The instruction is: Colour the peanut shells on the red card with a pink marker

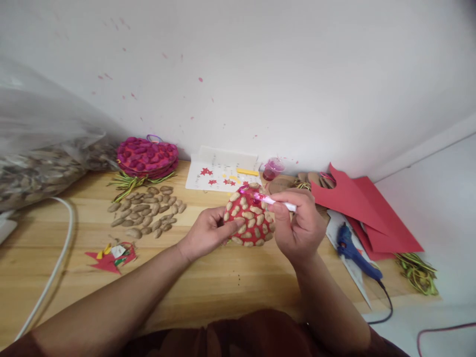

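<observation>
My left hand [208, 232] grips the left edge of a red disc [250, 234] covered with unshelled peanuts, its thumb lying over the front. In my right hand [300, 225] is a paintbrush [284, 204] with a white handle, stained magenta toward its tip. The brush tip touches the upper part of the disc, where a patch of magenta paint shows. Most peanuts on the disc are still tan. Behind the disc stands a small clear cup [273, 167] with dark pink paint inside.
Loose peanuts [143, 210] lie left of the disc, before a stack of magenta peanut discs [147, 156]. A white paper [197, 173] holds red stars and a yellow strip. At right are a blue glue gun [355, 250] and red paper sheets [366, 208]. A peanut bag [40, 163] stands left.
</observation>
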A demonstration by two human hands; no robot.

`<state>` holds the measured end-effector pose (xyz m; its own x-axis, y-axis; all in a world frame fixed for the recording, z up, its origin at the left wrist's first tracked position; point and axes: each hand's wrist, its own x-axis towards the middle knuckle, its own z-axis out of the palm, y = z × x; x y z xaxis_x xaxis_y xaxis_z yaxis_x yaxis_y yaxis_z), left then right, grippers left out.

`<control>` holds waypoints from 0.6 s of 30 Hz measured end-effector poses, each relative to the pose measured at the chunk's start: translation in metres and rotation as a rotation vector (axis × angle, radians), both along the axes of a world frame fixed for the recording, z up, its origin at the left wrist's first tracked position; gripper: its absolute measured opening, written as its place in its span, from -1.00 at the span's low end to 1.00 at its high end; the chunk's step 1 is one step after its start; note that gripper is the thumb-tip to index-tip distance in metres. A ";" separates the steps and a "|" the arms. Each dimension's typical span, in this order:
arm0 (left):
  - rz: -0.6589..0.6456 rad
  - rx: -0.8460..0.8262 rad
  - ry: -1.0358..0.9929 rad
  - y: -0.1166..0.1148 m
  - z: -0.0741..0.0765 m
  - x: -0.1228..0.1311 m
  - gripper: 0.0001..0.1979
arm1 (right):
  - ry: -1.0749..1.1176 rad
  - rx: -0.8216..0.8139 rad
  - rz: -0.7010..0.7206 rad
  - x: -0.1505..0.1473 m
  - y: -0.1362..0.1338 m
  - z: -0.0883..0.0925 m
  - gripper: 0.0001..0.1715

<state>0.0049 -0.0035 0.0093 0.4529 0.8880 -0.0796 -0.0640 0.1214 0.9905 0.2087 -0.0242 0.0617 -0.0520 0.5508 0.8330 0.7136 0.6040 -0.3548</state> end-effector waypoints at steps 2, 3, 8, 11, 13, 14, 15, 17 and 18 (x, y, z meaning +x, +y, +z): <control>0.005 0.002 -0.002 0.000 0.001 0.000 -0.56 | 0.013 0.011 -0.030 0.002 0.001 0.000 -0.84; 0.008 0.002 -0.001 0.001 0.001 0.000 -0.55 | 0.023 0.017 -0.049 0.003 0.002 0.000 -0.85; 0.014 0.010 -0.004 0.002 0.000 0.001 -0.56 | 0.058 0.019 -0.049 0.005 0.002 -0.001 -0.83; 0.012 0.010 0.002 0.002 -0.003 0.001 -0.55 | 0.019 0.007 0.002 0.002 0.001 -0.002 -0.82; 0.016 0.009 0.005 0.002 -0.005 0.001 -0.55 | 0.007 0.003 -0.002 0.001 0.001 -0.002 -0.84; 0.018 0.009 0.004 0.001 -0.005 0.001 -0.56 | 0.011 0.003 -0.017 0.001 0.001 -0.002 -0.85; 0.017 0.010 0.003 0.001 -0.005 0.001 -0.56 | 0.018 0.008 -0.035 0.002 0.002 -0.002 -0.86; 0.016 0.014 0.002 0.001 -0.004 0.001 -0.57 | 0.031 0.014 -0.072 0.003 0.003 -0.002 -0.87; 0.017 0.018 0.001 0.001 -0.002 0.001 -0.57 | 0.035 0.019 -0.086 0.003 0.003 -0.002 -0.87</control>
<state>0.0060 -0.0026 0.0070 0.4376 0.8969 -0.0643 -0.0645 0.1027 0.9926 0.2122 -0.0216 0.0593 0.0238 0.5357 0.8441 0.7504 0.5483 -0.3691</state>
